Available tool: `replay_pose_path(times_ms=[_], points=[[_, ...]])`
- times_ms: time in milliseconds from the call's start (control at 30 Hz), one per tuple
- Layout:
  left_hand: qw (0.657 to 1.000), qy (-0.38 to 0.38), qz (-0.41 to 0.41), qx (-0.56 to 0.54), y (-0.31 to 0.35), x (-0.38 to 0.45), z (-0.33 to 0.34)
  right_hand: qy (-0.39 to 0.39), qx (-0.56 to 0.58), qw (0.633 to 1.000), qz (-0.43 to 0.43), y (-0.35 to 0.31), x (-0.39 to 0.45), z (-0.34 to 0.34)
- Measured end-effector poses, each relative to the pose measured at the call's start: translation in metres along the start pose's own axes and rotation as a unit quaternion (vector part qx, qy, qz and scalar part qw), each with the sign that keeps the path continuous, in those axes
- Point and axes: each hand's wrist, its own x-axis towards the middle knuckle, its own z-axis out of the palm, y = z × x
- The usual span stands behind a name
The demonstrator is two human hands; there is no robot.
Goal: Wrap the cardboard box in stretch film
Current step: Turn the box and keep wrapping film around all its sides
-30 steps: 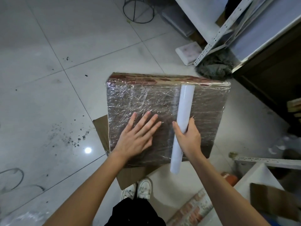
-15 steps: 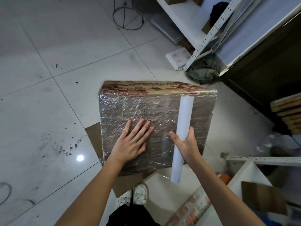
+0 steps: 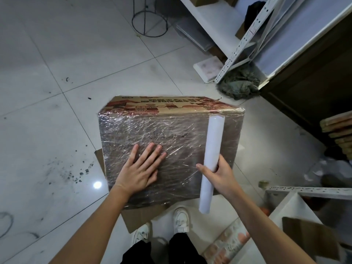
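A cardboard box [image 3: 171, 130] stands on the tiled floor, tipped towards me, its near face covered in shiny stretch film. Its far face, printed in red, is bare at the top. My left hand [image 3: 141, 168] lies flat on the filmed face with fingers straight and spread. My right hand [image 3: 219, 174] grips a white roll of stretch film [image 3: 211, 159] around its lower half. The roll lies along the right part of the filmed face, and its lower end sticks out past the box's near edge.
A flat piece of cardboard [image 3: 141, 218] lies under the box. My white shoes [image 3: 181, 220] are just below it. A white metal shelf rack [image 3: 243, 40], a mop head [image 3: 238, 86] and a dark cabinet [image 3: 314, 82] stand to the right. Open floor lies to the left.
The box has tipped further towards me, so more of its printed far face shows. Both hands keep their places on the box and the roll.
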Motion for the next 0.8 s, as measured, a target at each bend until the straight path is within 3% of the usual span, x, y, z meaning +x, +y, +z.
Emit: replay_pose_path(times_ms=[233,467,800], points=[[1.0,-0.012,-0.003,0.017,0.001,0.001,0.0,-0.043,0.017,0.999,-0.003,0.006,0.012,-0.012],[1.0,-0.012,-0.013,0.007,-0.007,0.012,0.001,-0.03,0.016,0.999,0.013,0.013,0.024,-0.02],[1.0,-0.014,-0.02,0.007,-0.013,0.016,0.007,0.042,-0.178,0.983,-0.014,0.005,0.038,-0.026]])
